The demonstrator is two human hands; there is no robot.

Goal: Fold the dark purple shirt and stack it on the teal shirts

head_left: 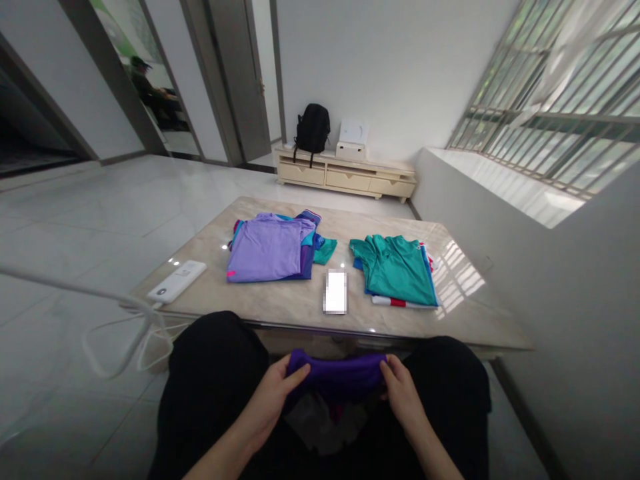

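Observation:
Between my knees, a dark purple garment (345, 375) is stretched out by both hands; its lower part hangs down in shadow, and its exact kind is hard to make out. My left hand (280, 393) pinches the left end, thumb on top. On the other end, my right hand (400, 388) is closed, thumb and fingers gripping the edge. Ahead on the table lies a stack of folded clothes with a lavender garment (270, 248) on top. Right of it, a second stack is topped by a green shirt (397, 267).
Both stacks lie on a marble-patterned table (280, 307), with a blurred-out white rectangle (335, 291) between them. A white power bank (177, 282) with a cable sits at left. Beyond stands a low cabinet (350, 177) bearing a black backpack (313, 129). A person (153, 93) sits past a doorway.

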